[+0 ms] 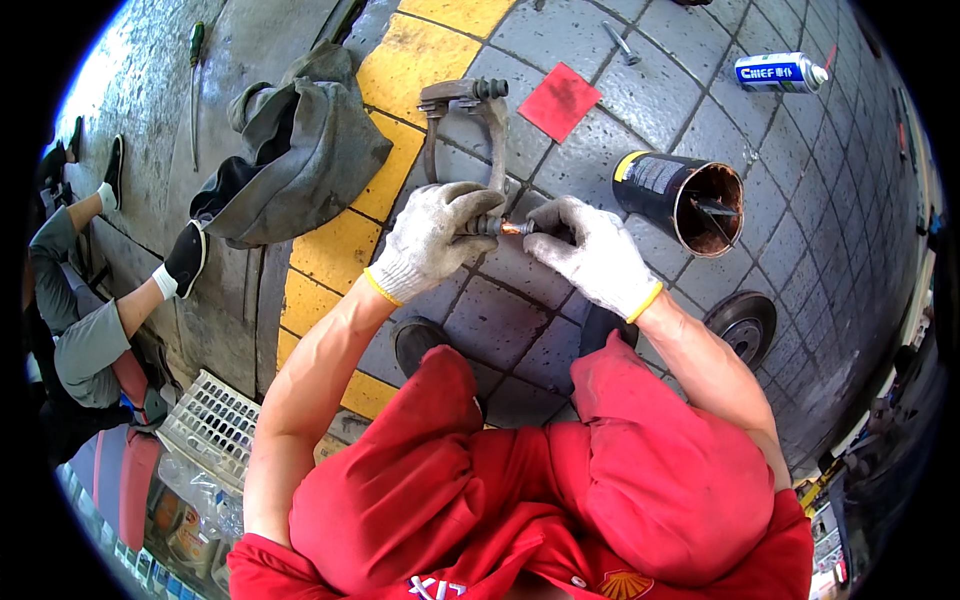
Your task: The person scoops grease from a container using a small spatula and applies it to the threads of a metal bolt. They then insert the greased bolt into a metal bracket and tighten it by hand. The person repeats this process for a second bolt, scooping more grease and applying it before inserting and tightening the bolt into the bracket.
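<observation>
Squatting over grey paving, red-trousered knees [560, 480] nearest. Just beyond, left hand [432, 240] in a grey work glove, fingers curled tight round one end of a short metal pin [497, 227]; right hand [590, 252], gloved too, pinching the pin's copper-coloured tip between thumb and forefinger. Pin level between both hands, low end of a brake caliper bracket [470, 125] touching the left glove. Farther right, a tipped black can [680, 195]; beyond, a red square sheet [560, 100] and a blue-white spray can [780, 72].
</observation>
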Motion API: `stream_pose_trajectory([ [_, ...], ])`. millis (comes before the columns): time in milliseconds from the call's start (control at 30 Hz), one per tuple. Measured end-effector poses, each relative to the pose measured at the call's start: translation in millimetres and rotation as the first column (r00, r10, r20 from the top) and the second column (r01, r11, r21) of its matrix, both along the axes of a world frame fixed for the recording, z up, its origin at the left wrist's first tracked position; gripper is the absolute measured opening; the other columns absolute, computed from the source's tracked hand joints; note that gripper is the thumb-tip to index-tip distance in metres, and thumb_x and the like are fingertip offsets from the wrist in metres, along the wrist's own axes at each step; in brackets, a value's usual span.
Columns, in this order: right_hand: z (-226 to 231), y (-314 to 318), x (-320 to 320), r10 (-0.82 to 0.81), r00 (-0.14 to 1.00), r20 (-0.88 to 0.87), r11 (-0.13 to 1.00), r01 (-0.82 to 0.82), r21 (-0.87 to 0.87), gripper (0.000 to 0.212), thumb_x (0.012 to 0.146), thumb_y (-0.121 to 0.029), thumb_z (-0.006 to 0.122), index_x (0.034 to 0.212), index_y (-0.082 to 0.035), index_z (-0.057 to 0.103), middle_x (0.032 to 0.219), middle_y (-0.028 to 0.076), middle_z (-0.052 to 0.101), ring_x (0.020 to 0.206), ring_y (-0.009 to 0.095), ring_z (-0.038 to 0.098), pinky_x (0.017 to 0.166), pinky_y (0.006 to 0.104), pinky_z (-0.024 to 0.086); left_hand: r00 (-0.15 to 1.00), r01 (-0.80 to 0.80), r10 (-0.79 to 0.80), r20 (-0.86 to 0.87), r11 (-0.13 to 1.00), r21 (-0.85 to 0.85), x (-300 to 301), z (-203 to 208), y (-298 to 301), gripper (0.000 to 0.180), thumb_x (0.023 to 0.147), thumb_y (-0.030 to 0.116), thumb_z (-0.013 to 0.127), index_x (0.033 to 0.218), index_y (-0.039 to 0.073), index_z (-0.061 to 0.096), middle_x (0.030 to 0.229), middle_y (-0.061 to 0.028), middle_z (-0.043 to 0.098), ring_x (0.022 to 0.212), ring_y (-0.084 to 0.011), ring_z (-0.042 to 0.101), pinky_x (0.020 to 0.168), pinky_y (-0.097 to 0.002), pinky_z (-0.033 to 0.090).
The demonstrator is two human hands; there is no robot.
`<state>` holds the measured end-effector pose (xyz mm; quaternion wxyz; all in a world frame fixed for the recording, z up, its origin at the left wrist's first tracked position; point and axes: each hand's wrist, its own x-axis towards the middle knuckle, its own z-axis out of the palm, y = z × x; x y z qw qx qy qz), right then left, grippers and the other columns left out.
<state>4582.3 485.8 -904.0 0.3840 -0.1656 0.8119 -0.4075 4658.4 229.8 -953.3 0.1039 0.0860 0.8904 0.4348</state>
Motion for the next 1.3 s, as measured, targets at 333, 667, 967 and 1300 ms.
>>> stream_pose_trajectory([
  [333, -17, -8, 6, -0.146, 0.958, 0.248, 0.989, 0.142, 0.035, 0.030, 0.096, -0.025, 0.082, 0.113, -0.002, 0.078, 0.093, 0.015, 0.080, 0.083, 0.022, 0.075, 0.077, 0.0391, 0.058, 1.000, 0.010, -0.010, -0.007, 1.000, 0.003, -1, -1, -2, 0.061, 0.072, 0.022, 0.093, 0.129, 0.004, 0.075, 0.123, -0.0187, 0.076, 0.109, -0.0444, 0.071, 0.093, -0.0504, 0.056],
  [667, -19, -8, 4, 0.106, 0.961, -0.253, 0.984, -0.139, -0.114, 0.021, 0.096, -0.015, 0.077, 0.114, -0.004, 0.077, 0.105, 0.018, 0.076, 0.097, 0.039, 0.075, 0.083, 0.0461, 0.060, 1.000, -0.007, 0.007, -0.015, 1.000, 0.008, 1, -2, -3, 0.062, 0.073, 0.022, 0.092, 0.130, 0.006, 0.075, 0.123, -0.0179, 0.075, 0.111, -0.0430, 0.071, 0.096, -0.0497, 0.055],
  [967, -9, -18, -2, 0.060, 0.998, -0.011, 0.997, -0.060, 0.039, 0.023, 0.098, -0.021, 0.078, 0.110, -0.001, 0.076, 0.094, 0.021, 0.078, 0.090, 0.041, 0.077, 0.079, 0.0492, 0.060, 0.999, -0.004, 0.003, -0.035, 1.000, -0.024, 2, -2, -2, 0.061, 0.076, 0.026, 0.091, 0.132, 0.007, 0.074, 0.125, -0.0156, 0.076, 0.114, -0.0407, 0.070, 0.098, -0.0492, 0.054],
  [1300, -12, -25, -8, -0.046, 0.957, 0.286, 0.994, 0.014, 0.112, 0.027, 0.099, -0.025, 0.078, 0.109, 0.001, 0.075, 0.087, 0.024, 0.077, 0.081, 0.041, 0.077, 0.074, 0.0496, 0.059, 1.000, 0.021, -0.022, -0.009, 0.999, -0.049, 4, -4, -4, 0.063, 0.079, 0.028, 0.090, 0.136, 0.010, 0.072, 0.129, -0.0131, 0.075, 0.118, -0.0381, 0.070, 0.101, -0.0485, 0.052],
])
